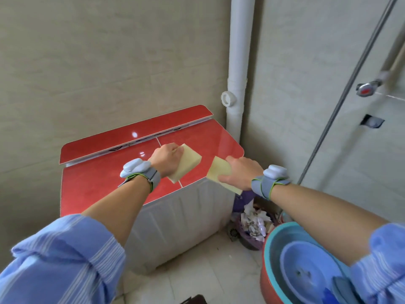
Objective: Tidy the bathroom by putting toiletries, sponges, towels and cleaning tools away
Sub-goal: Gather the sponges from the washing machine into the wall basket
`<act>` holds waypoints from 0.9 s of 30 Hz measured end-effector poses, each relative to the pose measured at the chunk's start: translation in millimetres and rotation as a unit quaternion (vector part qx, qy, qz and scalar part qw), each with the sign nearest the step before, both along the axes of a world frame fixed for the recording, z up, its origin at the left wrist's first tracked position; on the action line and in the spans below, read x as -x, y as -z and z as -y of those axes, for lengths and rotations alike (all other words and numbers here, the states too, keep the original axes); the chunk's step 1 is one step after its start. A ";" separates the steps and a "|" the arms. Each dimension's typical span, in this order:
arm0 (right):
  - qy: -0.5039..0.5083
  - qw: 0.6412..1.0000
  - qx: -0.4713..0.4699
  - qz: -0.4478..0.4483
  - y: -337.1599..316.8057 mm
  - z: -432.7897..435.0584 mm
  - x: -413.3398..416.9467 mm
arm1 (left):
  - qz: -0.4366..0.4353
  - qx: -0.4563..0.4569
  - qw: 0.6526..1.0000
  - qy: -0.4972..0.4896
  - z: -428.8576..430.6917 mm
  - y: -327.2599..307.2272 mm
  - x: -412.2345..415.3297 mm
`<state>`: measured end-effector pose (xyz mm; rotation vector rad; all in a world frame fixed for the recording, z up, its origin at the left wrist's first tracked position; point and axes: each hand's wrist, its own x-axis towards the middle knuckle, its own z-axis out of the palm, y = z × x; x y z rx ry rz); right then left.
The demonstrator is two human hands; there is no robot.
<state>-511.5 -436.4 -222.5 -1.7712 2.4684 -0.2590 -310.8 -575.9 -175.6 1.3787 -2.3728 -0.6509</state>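
- While both arms reach out, each hand holds one sponge, so there are two hands and two sponges.
- The left hand has its fingers curled tight round the left sponge. It is a thick yellow block with flat sides and sharp corners, held over the middle of the red lid.
- The right hand grips the right sponge, made of the same soft yellow foam. It is tilted over the lid's front right corner, and part of it sticks out past the edge.
- The two sponges are near each other but do not touch.
- It is hard to tell if either sponge touches the lid.
- One washer stands under them. Its lid is shiny, smooth and split into two flaps with round corners. Its body is white with long ridges.
- Two grey wrist bands are there, one on each wrist, each with a smooth pale lump on top.
- One round white pipe runs up the wall corner.
- One purple bin full of crumpled paper sits on the floor beside the washer.
- Three round tubs sit one inside the other: red, then teal, then pale blue.
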 end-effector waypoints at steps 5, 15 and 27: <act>0.099 0.995 0.005 -0.003 14.0 -114.5 -40.3 | 0.012 0.007 0.994 0.104 -81.7 13.4 -19.1; 0.273 0.962 0.011 -0.010 -8.7 -341.7 -71.3 | -0.001 0.021 0.957 0.290 -258.7 -8.8 25.1; 0.509 0.860 0.003 -0.037 -31.6 -678.9 -134.6 | -0.026 0.013 0.843 0.538 -576.8 -38.5 83.0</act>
